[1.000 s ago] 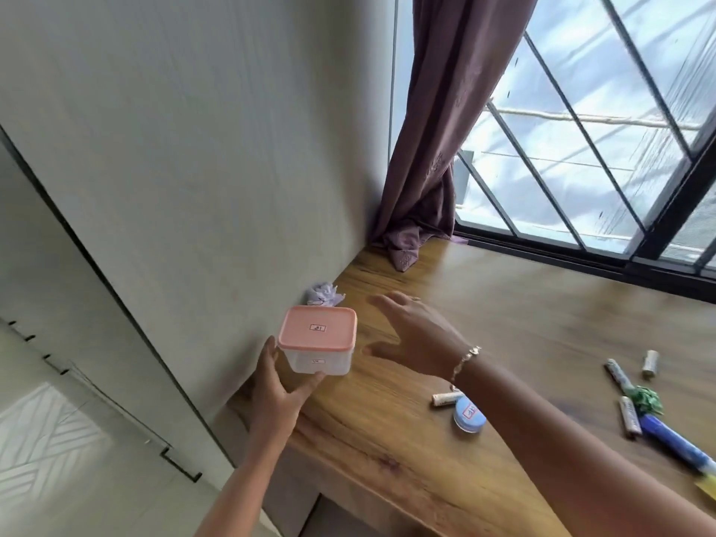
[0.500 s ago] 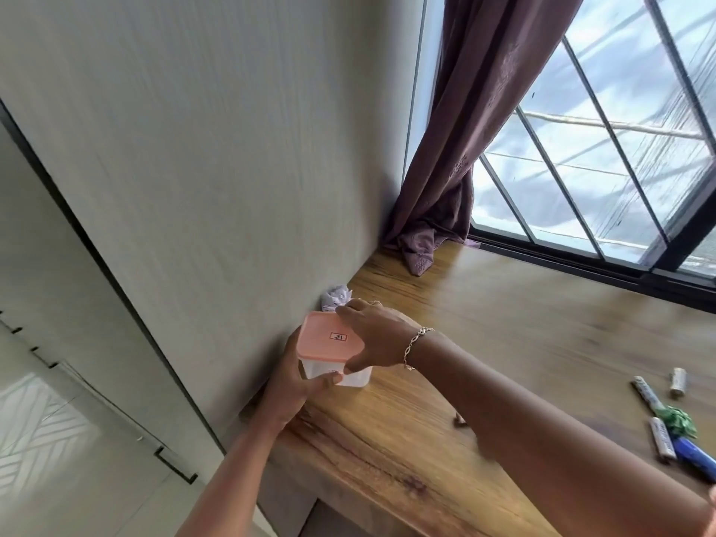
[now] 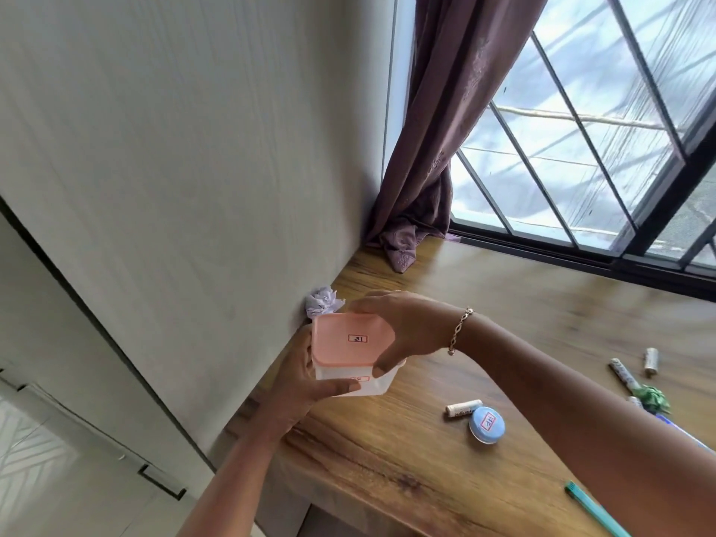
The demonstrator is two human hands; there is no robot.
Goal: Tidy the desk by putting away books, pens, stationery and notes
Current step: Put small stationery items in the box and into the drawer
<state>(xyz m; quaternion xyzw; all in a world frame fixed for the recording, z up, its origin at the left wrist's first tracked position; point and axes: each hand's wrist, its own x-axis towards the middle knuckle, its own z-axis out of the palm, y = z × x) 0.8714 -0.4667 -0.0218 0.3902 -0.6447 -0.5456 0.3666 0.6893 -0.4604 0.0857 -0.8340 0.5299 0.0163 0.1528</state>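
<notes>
Head cam: my left hand (image 3: pixel 298 385) grips the tub (image 3: pixel 350 383) from below, right hand (image 3: pixel 403 327) curls round its pink lid (image 3: pixel 348 339), over the left edge of the desk (image 3: pixel 387 459); barely started imo; blue tin (image 3: pixel 487 424), teal pen (image 3: pixel 592 509), crumpled paper (image 3: pixel 321 300) lie loose.

A purple curtain (image 3: pixel 457 129) hangs between the pale wall (image 3: pixel 174 149) and the barred window (image 3: pixel 604 149).
</notes>
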